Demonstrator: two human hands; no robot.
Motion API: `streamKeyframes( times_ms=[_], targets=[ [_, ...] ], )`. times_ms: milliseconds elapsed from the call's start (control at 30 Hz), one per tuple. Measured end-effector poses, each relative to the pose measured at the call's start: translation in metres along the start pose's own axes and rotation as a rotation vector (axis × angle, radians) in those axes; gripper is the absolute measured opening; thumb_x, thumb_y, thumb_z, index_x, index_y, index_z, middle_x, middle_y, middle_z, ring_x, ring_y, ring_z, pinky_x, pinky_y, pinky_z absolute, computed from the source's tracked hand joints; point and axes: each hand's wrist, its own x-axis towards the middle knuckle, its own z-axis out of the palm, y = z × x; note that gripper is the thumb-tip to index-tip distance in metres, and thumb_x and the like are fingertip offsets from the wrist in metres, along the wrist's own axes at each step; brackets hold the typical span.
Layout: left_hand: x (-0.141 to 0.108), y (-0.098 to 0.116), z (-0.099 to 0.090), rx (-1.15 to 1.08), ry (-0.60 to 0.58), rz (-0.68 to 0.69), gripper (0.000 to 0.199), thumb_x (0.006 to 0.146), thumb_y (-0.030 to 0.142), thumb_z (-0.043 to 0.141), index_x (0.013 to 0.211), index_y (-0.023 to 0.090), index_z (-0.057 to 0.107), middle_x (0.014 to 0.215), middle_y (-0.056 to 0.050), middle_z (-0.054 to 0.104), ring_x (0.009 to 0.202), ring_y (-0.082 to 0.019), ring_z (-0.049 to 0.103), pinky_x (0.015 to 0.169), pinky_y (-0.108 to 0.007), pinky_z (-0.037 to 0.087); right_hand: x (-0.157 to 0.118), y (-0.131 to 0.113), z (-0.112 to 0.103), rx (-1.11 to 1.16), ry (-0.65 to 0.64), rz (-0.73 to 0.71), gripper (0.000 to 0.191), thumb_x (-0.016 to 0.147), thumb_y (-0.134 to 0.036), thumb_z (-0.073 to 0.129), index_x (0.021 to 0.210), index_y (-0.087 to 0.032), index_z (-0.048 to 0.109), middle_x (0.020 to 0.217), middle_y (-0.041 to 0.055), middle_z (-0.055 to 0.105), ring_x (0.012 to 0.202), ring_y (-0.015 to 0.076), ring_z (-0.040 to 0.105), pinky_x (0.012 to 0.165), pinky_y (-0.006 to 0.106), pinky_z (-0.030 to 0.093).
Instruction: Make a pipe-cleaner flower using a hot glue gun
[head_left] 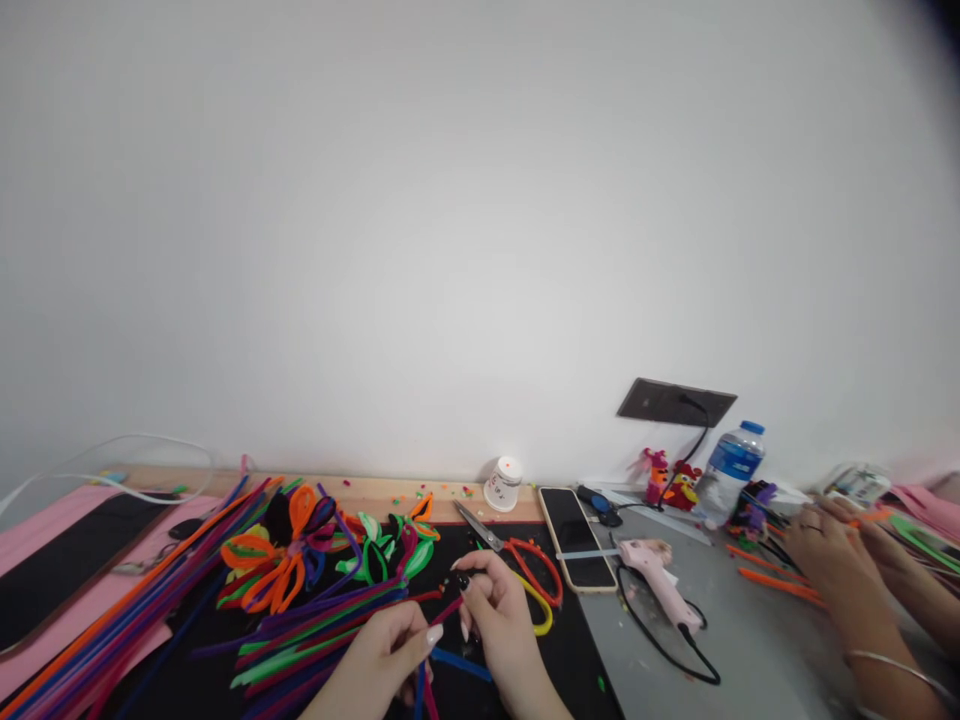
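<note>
A magenta pipe cleaner (448, 612) runs between my hands, low in the middle of the view. My left hand (386, 650) pinches it between thumb and forefinger, and the fingers of my right hand (496, 620) close on its other end. Blue pipe cleaner pieces (461, 664) lie beneath and between the hands. Just beyond my right hand lie scissors (534, 572) with red-orange and yellow handles. Left of my left hand is a pile of cut pipe cleaners (300, 645), with an orange looped pipe cleaner flower (281, 550) and green looped pieces (375, 550) behind it.
Long pipe cleaners (150, 610) cross the left side. A white paper cup (503, 484) stands by the wall. Rightward are a phone (576, 540), a pink glue gun (658, 585) with its cord, a water bottle (731, 470) and another person's hands (840, 550).
</note>
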Motion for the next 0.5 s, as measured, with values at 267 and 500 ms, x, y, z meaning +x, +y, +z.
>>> streamKeyframes(
  times_ms=[267,500],
  targets=[
    [0.008,-0.0027,-0.0078,-0.116,0.136,0.042,0.048,0.059,0.063,0.063,0.051,0.02,0.044,0.041,0.005,0.051,0.037,-0.009,0.042,0.041,-0.021,0.032,0.0037,0.0033,-0.003,-0.133,-0.117,-0.001,0.041,0.08,-0.055,0.048,0.066,-0.016,0.051,0.05,-0.0051,0.045,0.039,0.0065,0.036,0.04,0.019,0.026],
    [0.0062,-0.0025,-0.0051,-0.09,0.122,0.046,0.048,0.061,0.065,0.06,0.052,0.021,0.043,0.041,0.006,0.05,0.036,-0.009,0.042,0.041,-0.021,0.033,-0.0005,-0.0002,-0.0039,-0.468,-0.032,-0.06,0.042,0.082,-0.045,0.046,0.051,-0.021,0.032,0.049,-0.006,0.031,0.047,0.0088,0.03,0.047,0.023,0.023]
  ],
)
